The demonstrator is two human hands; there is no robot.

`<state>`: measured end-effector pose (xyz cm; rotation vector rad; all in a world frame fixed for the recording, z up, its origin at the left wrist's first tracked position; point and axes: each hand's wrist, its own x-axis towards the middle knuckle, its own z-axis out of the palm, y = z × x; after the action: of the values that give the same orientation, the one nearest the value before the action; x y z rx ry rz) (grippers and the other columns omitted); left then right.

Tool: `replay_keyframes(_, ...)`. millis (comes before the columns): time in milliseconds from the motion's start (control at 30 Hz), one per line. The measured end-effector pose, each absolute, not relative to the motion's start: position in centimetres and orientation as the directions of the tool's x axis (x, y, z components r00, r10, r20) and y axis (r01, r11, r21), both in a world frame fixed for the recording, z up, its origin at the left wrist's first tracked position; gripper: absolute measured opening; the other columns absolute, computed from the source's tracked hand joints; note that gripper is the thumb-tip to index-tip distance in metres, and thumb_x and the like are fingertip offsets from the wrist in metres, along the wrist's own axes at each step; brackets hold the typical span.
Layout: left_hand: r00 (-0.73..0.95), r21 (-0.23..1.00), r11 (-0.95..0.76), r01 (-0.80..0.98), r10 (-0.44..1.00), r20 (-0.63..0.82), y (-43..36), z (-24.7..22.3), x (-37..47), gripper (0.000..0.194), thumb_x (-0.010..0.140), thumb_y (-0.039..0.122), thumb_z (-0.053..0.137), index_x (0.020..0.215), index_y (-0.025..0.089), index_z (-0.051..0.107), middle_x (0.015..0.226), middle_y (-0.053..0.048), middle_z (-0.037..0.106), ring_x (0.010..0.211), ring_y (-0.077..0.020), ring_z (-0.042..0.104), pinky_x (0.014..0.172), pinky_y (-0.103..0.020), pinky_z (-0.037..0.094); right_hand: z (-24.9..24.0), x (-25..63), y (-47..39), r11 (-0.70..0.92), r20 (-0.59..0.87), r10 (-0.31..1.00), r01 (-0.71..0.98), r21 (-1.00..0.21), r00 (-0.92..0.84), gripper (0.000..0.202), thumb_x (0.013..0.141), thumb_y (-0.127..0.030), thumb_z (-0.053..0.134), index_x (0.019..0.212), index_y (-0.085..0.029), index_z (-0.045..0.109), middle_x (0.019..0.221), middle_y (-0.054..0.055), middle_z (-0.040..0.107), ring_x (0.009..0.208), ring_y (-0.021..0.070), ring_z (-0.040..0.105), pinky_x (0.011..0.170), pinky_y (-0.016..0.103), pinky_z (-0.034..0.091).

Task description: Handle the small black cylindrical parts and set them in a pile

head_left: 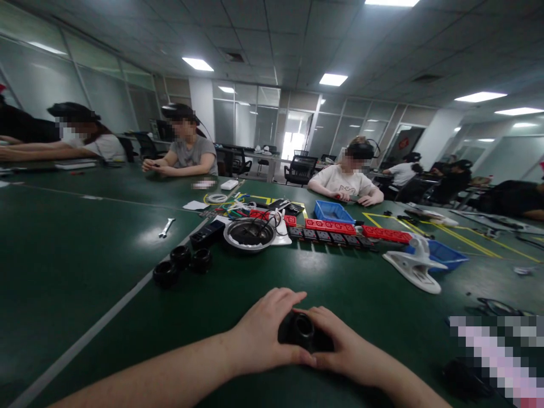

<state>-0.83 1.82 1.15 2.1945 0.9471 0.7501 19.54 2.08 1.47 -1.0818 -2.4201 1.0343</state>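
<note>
Pressure from my left hand (266, 328) alone could tip the black part (303, 338) between my palms, or skid it toward my right hand (346, 345). Left fingers arch forward; the right hand cups opposite, thumbs nearly meeting. How firmly either grips, I can't tell.

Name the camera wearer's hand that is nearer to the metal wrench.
Left. The left hand is nearer the viewer and to the right of the wrench; the right hand is farther right, past the left hand.
</note>
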Motion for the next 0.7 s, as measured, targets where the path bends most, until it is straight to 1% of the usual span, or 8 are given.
replay_keyframes(167, 0.663, 0.732, -0.572, 0.37, 0.715, 0.223, 2.4, 1.6, -1.3, 0.045, 0.067, 0.029, 0.072, 0.109, 0.026, 0.055, 0.102, -0.001, 0.057, 0.096, -0.0188, 0.049, 0.085, -0.029, 0.038, 1.3, 19.7, 2.1, 0.447, -0.025, 0.742, 0.522, -0.727, -0.67, 0.028, 0.071, -0.032, 0.063, 0.096, -0.019, 0.059, 0.095, 0.004, 0.057, 0.093, 0.0217, 0.049, 0.082, 0.033, 0.037)
replay_keyframes(267, 0.627, 0.752, -0.512, 0.415, 0.76, 0.171, 2.2, 1.5, -0.8, 0.041, 0.063, 0.026, 0.074, 0.101, 0.025, 0.058, 0.092, 0.001, 0.056, 0.085, -0.0168, 0.051, 0.073, -0.025, 0.039, 0.3, 19.2, 2.2, 0.403, -0.035, 0.813, 0.606, -0.686, -0.581, 0.027, 0.064, -0.032, 0.069, 0.084, -0.017, 0.058, 0.083, 0.002, 0.055, 0.081, 0.0198, 0.05, 0.071, 0.029, 0.039)
replay_keyframes(367, 0.481, 0.778, -0.373, 0.506, 0.871, 0.105, 1.7, 1.0, 0.0, 0.04, 0.06, 0.025, 0.074, 0.096, 0.021, 0.058, 0.088, 0.001, 0.053, 0.074, -0.0154, 0.049, 0.063, -0.023, 0.038, -0.5, 18.1, 1.8, 0.331, 0.002, 0.917, 0.758, -0.562, -0.399, 0.029, 0.058, -0.033, 0.071, 0.072, -0.016, 0.053, 0.074, 0.001, 0.053, 0.069, 0.0179, 0.049, 0.059, 0.027, 0.037)
replay_keyframes(467, 0.354, 0.795, -0.289, 0.534, 0.93, 0.1, 1.4, 0.5, 0.6, 0.038, 0.059, 0.023, 0.073, 0.093, 0.019, 0.056, 0.088, 0.001, 0.052, 0.074, -0.0155, 0.047, 0.065, -0.025, 0.038, -0.7, 17.0, 1.1, 0.31, 0.104, 0.951, 0.875, -0.373, -0.292, 0.02, 0.063, -0.029, 0.066, 0.069, -0.017, 0.051, 0.072, 0.003, 0.055, 0.069, 0.02, 0.048, 0.063, 0.031, 0.035)
replay_keyframes(500, 0.344, 0.799, -0.289, 0.527, 0.933, 0.11, 1.4, 0.4, 0.7, 0.038, 0.059, 0.022, 0.073, 0.093, 0.019, 0.056, 0.088, 0.001, 0.052, 0.075, -0.0157, 0.046, 0.066, -0.025, 0.038, -0.7, 16.8, 0.9, 0.319, 0.13, 0.947, 0.883, -0.343, -0.292, 0.019, 0.064, -0.028, 0.065, 0.072, -0.017, 0.052, 0.074, 0.004, 0.056, 0.071, 0.0213, 0.048, 0.066, 0.033, 0.035)
replay_keyframes(567, 0.363, 0.812, -0.305, 0.498, 0.923, 0.124, 1.5, 0.4, 0.7, 0.041, 0.06, 0.02, 0.072, 0.097, 0.02, 0.055, 0.089, 0.001, 0.052, 0.076, -0.0158, 0.046, 0.068, -0.025, 0.038, -0.5, 16.8, 0.9, 0.383, 0.153, 0.924, 0.844, -0.374, -0.351, 0.026, 0.065, -0.03, 0.065, 0.086, -0.017, 0.055, 0.084, 0.006, 0.058, 0.079, 0.0234, 0.049, 0.072, 0.036, 0.035)
replay_keyframes(633, 0.412, 0.82, -0.334, 0.465, 0.901, 0.134, 1.6, 0.5, 0.4, 0.045, 0.061, 0.019, 0.071, 0.103, 0.022, 0.054, 0.09, 0.001, 0.052, 0.077, -0.0156, 0.047, 0.067, -0.024, 0.038, -0.3, 17.2, 1.1, 0.452, 0.142, 0.886, 0.753, -0.478, -0.441, 0.04, 0.066, -0.033, 0.065, 0.101, -0.018, 0.052, 0.096, 0.007, 0.057, 0.087, 0.024, 0.049, 0.077, 0.037, 0.036)
replay_keyframes(700, 0.471, 0.812, -0.384, 0.441, 0.868, 0.155, 1.9, 0.6, 0.0, 0.046, 0.063, 0.019, 0.07, 0.106, 0.025, 0.055, 0.089, 0.001, 0.051, 0.077, -0.0152, 0.047, 0.067, -0.024, 0.039, 0.0, 17.9, 1.5, 0.469, 0.1, 0.851, 0.659, -0.588, -0.516, 0.042, 0.067, -0.032, 0.065, 0.105, -0.019, 0.051, 0.099, 0.007, 0.056, 0.09, 0.0232, 0.049, 0.08, 0.036, 0.037)
